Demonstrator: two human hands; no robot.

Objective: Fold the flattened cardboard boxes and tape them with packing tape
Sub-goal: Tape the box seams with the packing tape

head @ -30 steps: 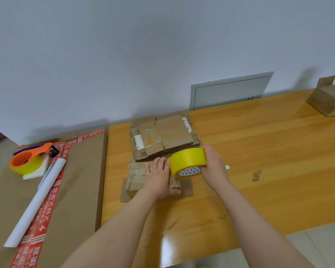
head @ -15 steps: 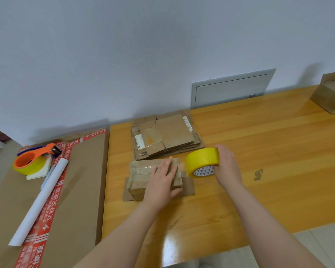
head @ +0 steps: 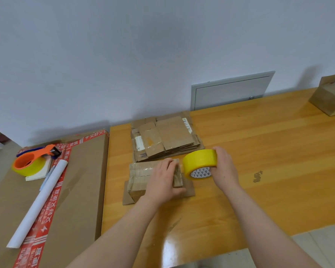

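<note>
The right hand [head: 223, 169] curls round the yellow tape roll [head: 200, 161], which has slid off the folded box [head: 139, 171] to just beside its right end — likely drawing a strip across the top. The left hand [head: 162, 182], fingers straight, has shifted to press flat on the box's right part. Behind the box lies the stack of flattened boxes [head: 168, 138] — most folding remains.

left hand [head: 163, 180]: flat, palm down, fingers straight | right hand [head: 223, 169]: fingers curled round the yellow tape roll [head: 199, 161] | hands close together, not touching
</note>
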